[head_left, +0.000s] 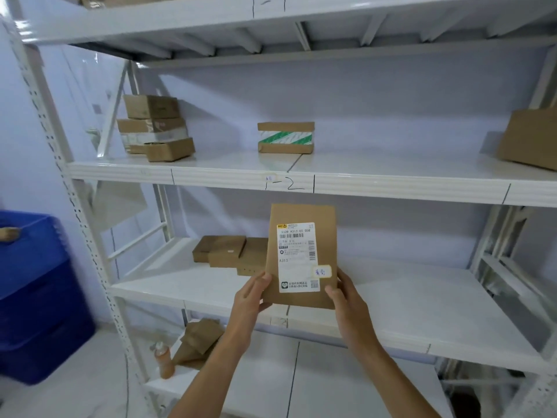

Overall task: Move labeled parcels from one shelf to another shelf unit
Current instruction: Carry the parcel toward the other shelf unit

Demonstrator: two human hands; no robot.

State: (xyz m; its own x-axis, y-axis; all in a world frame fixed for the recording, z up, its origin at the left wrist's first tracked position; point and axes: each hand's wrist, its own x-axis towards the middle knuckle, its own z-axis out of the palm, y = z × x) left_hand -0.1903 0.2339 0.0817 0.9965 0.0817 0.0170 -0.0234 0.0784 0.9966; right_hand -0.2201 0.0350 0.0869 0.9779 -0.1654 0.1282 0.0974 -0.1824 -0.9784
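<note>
Left hand: your left hand (252, 292) gripped the lower left edge of the brown parcel (301, 256), thumb on the front face, fingers behind it.
Right hand: your right hand (346, 292) gripped the lower right edge of the same parcel, thumb laid over the front corner.
Parcel: you held it upright in the air between both hands, in front of the white shelf unit (90, 236), at about the level of the lower middle shelf (407, 303) and not touching it.
Label: the white shipping label (297, 257) faced you; it read "A313", had barcodes, and carried a small handwritten sticker at its lower right.
Behind the parcel: a group of flat brown boxes (223, 251) lay on the lower middle shelf, partly hidden by the parcel.
Shelf above: its front edge was marked "1-2" (286, 184); on it sat a stack of three cartons (155, 128) at the left, a box with green-striped tape (285, 137) near the middle, and a large carton (530, 140) at the right edge of view.
Bottom shelf: brown paper packets (199, 336) leaned by the left post, with a small bottle (164, 359) just beside them.
Far left: a blue plastic bin (36, 297) stood on the floor, apart from the shelving.
</note>
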